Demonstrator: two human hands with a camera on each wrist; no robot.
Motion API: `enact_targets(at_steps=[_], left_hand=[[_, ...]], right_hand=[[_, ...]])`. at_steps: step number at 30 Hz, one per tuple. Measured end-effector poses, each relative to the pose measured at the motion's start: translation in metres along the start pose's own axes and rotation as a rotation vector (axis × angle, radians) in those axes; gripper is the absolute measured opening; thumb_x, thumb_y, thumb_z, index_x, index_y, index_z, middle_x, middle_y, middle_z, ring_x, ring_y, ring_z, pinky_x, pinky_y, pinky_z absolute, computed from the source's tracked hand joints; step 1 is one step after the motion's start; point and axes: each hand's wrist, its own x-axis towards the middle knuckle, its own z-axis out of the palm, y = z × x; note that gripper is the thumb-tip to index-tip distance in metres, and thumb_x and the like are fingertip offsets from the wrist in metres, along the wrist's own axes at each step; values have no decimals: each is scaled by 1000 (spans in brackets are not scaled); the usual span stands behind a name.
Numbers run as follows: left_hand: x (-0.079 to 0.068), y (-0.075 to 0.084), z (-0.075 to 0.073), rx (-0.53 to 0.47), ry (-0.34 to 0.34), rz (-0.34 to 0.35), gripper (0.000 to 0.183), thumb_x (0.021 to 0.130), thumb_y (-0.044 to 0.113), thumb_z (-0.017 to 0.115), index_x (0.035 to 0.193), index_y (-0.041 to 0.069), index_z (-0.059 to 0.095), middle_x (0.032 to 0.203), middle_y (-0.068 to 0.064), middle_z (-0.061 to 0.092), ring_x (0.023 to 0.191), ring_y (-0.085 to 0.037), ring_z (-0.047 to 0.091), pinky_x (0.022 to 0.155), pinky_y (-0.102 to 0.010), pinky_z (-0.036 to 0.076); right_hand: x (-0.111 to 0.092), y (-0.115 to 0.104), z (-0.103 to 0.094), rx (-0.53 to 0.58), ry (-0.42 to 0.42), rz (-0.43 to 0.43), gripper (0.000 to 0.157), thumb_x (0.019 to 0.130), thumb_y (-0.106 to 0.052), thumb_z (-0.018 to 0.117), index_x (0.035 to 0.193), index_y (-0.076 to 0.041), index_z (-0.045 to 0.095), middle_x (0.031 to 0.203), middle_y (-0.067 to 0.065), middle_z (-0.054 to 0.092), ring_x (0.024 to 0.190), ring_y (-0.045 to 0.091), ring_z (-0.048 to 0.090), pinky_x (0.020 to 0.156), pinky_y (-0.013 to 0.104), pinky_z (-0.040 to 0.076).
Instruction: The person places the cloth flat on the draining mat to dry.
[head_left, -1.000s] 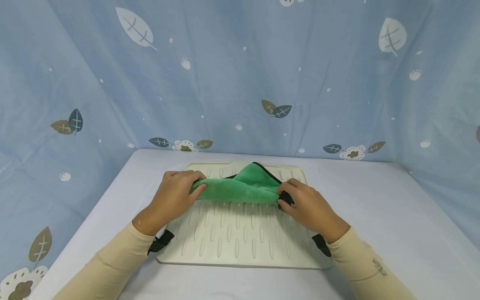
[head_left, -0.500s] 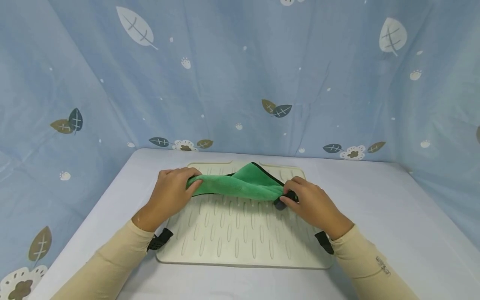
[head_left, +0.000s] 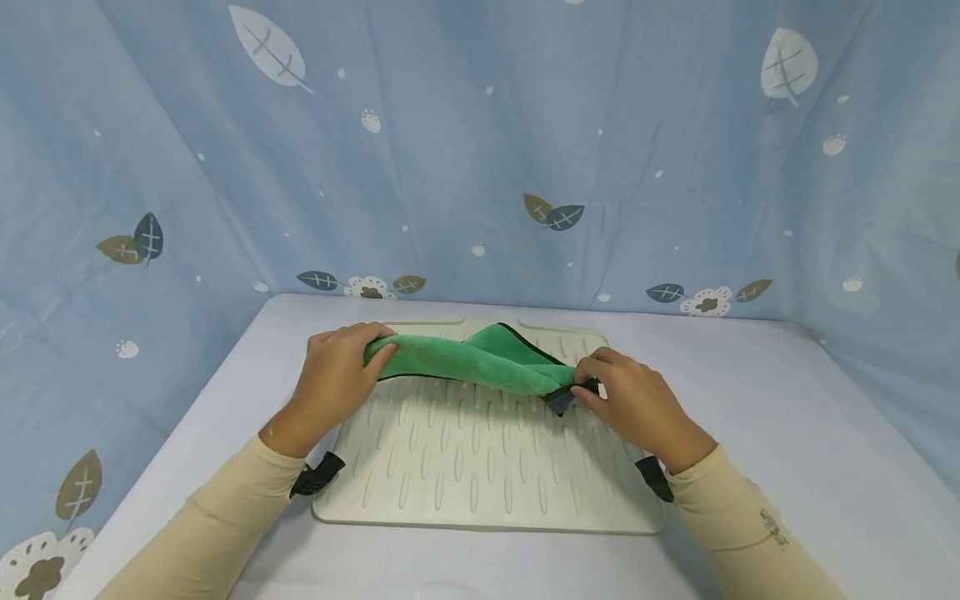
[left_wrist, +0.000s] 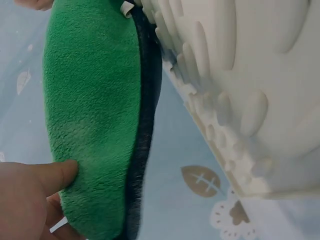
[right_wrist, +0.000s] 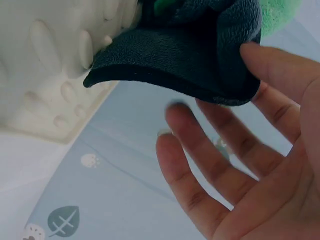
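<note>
1. Head view shows one cloth (head_left: 465, 367), green on its upper face with a dark edging, held across the far half of one cream ridged mat (head_left: 487, 504). One peak of it reaches the mat's far edge; whether the cloth touches the ridges cannot be told.
2. Two hands are on it. The left hand (head_left: 333, 371), by the mat's far left corner, pinches one end, thumb on the green face and fingers behind.
3. The right hand (head_left: 637, 408), beside the mat's right edge, grips the other end between thumb and forefinger; in the right wrist view its remaining fingers are spread apart, below the cloth's dark underside.
4. One mat lies on one white tabletop (head_left: 750, 417), its far edge near the tabletop's far edge. Its raised ovals are many.
5. Two beige sleeves (head_left: 225, 517) cover the forearms, and two black wrist pieces (head_left: 318, 475) show, one at each wrist.
6. One small pale tag (left_wrist: 126, 9) sits at the cloth's edging, with no legible writing. One dark mark (head_left: 774, 527) on the right sleeve resembles lettering, too small to read.
7. Blue fabric (head_left: 480, 142) beyond the tabletop bears three printed flowers (head_left: 370, 288) and two large white leaves (head_left: 789, 64).
</note>
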Motion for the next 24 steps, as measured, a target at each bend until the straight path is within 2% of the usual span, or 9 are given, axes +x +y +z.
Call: enact_targets(at_steps=[2,4,6,8,14,19,24], left_hand=[[0,0,1,-24,-4,-7,19,97,20,68,113,11,72,106,-9,75,91,-28,70,86,-55,48],[-1,0,3,-42,-24,-17,20,97,21,68,113,10,72,104,-8,74,84,-25,69,77,-48,52],[-2,-1,5,-59,-56,-38,19,97,23,68,112,11,72,102,-7,72,78,-22,66,66,-41,51],[-2,-1,6,-54,-98,-63,18,97,25,68,111,13,72,102,-6,71,77,-20,64,63,-39,49],[-2,-4,9,-5,-246,-110,18,97,27,67,108,14,72,105,-7,68,81,-22,65,66,-41,51],[-3,-8,9,49,-398,-145,33,96,34,66,120,11,68,118,-15,65,86,-27,67,70,-47,53],[-4,-12,10,98,-526,-158,45,96,41,64,128,10,61,121,-17,65,99,-35,68,75,-52,53]], right_hand=[[0,0,0,-8,-5,22,13,85,-16,81,92,-13,71,95,3,63,78,18,59,59,32,47],[0,-1,1,-15,-18,46,12,85,-15,81,93,-13,72,91,3,61,76,17,55,58,30,45],[0,-1,3,-13,-37,70,11,85,-15,80,94,-13,72,85,1,58,72,14,51,56,28,42],[1,-1,5,1,-56,91,10,86,-14,79,95,-14,73,78,-1,56,65,11,48,54,28,40],[3,-4,11,23,-106,103,9,89,-14,76,98,-14,74,67,-7,56,60,7,47,53,27,39],[2,-5,16,45,-143,88,11,90,-16,73,101,-12,74,71,-7,61,62,6,50,55,26,43],[1,-8,19,63,-200,101,25,92,-31,72,106,-11,71,70,-8,60,61,5,51,56,27,44]])
